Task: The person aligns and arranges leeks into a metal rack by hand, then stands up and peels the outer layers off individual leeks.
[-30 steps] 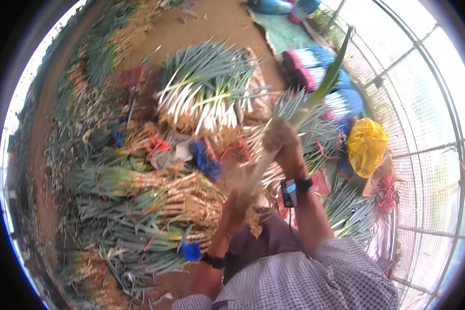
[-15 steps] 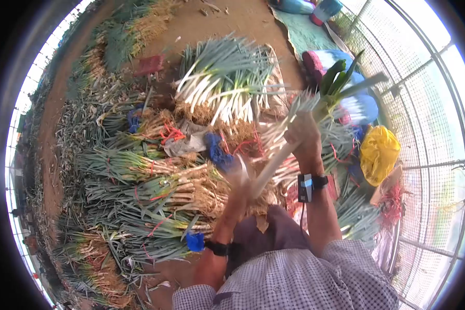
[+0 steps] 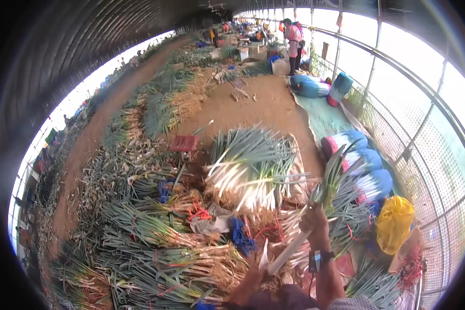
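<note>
A single large green onion [image 3: 290, 251] slants in front of me, white stalk toward me and green leaves up to the right. My right hand [image 3: 315, 225] is wrapped round it where the stalk turns green. Low in the view, my left hand [image 3: 254, 281] is closed at the stalk's lower end, and a pale pointed sliver [image 3: 264, 254] sticks up beside its fingers. Just beyond my hands lies a big pile of cleaned green onions [image 3: 258, 165] with white stalks. To the left are tied bundles of unpeeled green onions [image 3: 155, 227] with brown roots.
A small red stool [image 3: 185, 143] stands past the bundles. Blue plastic tangles [image 3: 241, 236] lie near my left hand. On the right are a yellow bag [image 3: 394, 225], wrapped blue-and-pink bundles [image 3: 367, 160] and a mesh wall [image 3: 423, 155]. A person [image 3: 293, 44] stands far back.
My view has tilted upward, so the tunnel's far end now shows and everything sits lower. Both hands still grip the green onion, its leaves now less blurred.
</note>
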`<control>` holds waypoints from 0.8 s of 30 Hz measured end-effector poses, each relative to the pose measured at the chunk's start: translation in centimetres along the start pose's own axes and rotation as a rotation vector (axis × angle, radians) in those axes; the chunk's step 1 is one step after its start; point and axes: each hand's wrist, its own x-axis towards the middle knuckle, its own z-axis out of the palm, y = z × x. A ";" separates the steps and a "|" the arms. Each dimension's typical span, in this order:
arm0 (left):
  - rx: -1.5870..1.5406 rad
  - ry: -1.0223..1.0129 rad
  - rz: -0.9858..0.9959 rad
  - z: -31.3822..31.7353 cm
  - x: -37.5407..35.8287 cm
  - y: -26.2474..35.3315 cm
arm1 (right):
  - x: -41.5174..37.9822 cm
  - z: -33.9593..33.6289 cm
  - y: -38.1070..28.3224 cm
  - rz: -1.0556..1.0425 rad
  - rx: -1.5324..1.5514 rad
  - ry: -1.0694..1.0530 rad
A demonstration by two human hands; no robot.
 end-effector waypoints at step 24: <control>0.837 0.741 1.113 -23.0 -23.2 34.6 | -3.7 -13.5 1.5 -0.191 -0.245 0.436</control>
